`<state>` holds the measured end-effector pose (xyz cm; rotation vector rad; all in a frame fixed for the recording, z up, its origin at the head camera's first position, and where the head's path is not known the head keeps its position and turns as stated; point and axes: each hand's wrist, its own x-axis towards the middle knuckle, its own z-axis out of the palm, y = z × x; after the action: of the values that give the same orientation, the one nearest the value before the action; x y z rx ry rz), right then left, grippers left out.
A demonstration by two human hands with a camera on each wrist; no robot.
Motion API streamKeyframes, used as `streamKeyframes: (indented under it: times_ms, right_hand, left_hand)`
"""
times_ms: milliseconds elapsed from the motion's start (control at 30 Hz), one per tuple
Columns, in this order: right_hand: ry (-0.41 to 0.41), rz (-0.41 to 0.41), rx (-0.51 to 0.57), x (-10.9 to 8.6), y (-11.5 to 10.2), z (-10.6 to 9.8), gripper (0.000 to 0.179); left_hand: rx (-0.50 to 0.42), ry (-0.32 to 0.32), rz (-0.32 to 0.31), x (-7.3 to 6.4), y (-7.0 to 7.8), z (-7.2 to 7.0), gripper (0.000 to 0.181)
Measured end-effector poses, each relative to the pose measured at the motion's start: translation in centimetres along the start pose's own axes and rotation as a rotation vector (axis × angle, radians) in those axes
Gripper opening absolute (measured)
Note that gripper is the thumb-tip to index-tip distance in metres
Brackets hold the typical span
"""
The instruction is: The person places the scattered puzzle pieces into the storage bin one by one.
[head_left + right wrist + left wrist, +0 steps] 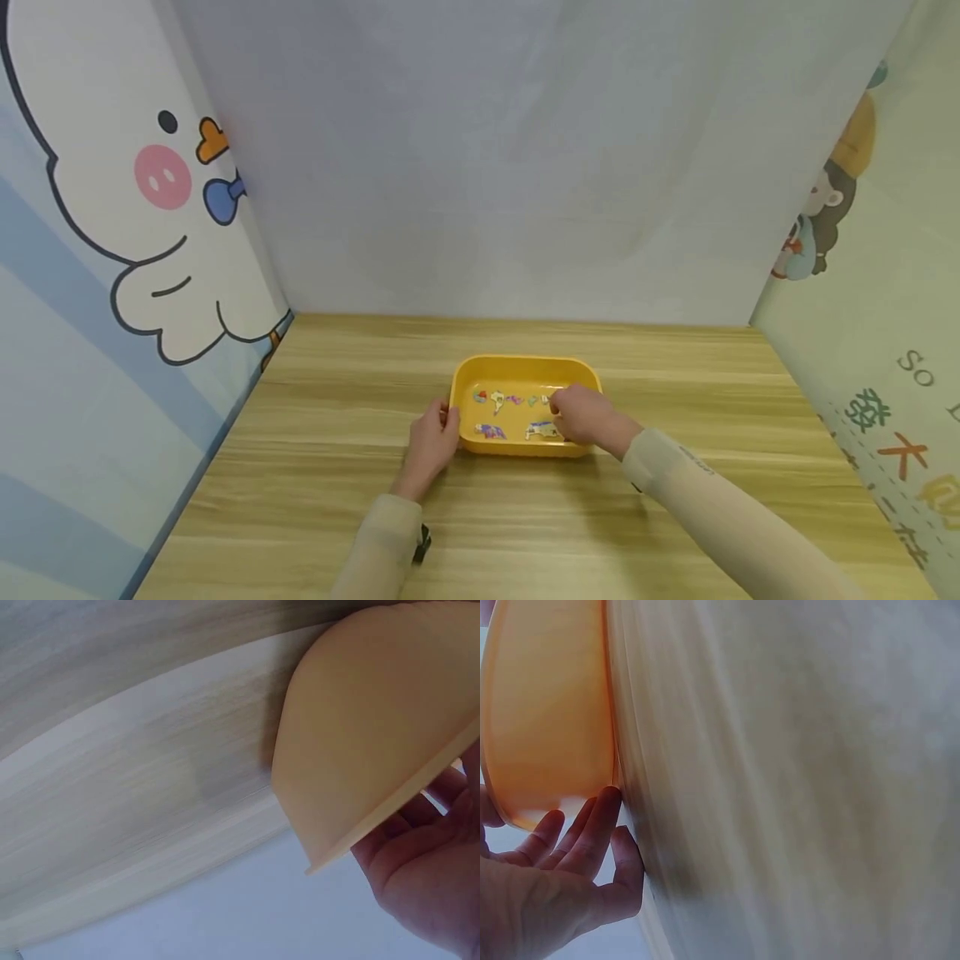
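Note:
A yellow plastic tray [525, 450] with raised walls stands on the table. Several small, flat-looking coloured pieces lie inside it, among them a purple-and-white one [491, 432], a pale one [542, 430] and a red-and-teal one [480, 397]. At the tray's left end my left hand [433, 437] holds the wall, and its fingers [592, 832] lie against the outside in the left wrist view. My right hand [583, 414] reaches over the right side into the tray, fingers bent downward near a small whitish piece [546, 400]. Whatever its fingertips touch is hidden; the right wrist view has the tray wall [375, 735] in front.
The wood-grain table [360, 375] extends around the tray on every side. A plain grey-white curtain [495, 167] hangs behind it. Printed cloths flank the table, a cartoon duck [90, 150] on the left one and lettering [900, 454] on the right.

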<state>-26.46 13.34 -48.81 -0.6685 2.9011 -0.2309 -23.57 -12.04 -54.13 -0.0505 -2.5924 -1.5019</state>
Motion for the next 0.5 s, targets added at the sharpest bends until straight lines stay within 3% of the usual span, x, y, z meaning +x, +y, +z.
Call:
streamKeyframes:
  times_ms: [400,500]
  right_hand:
    - [0.255,-0.099,-0.084,-1.2,2.1,-0.2,0.006]
    - [0.302,-0.105,-0.084,-1.5,2.7,-0.3,0.006]
  left_hand:
    - [-0.028,-0.004,-0.007,0.0,-0.2,0.3,0.017]
    - [-0.008,0.021,-0.007,0.1,-0.5,0.3,0.018]
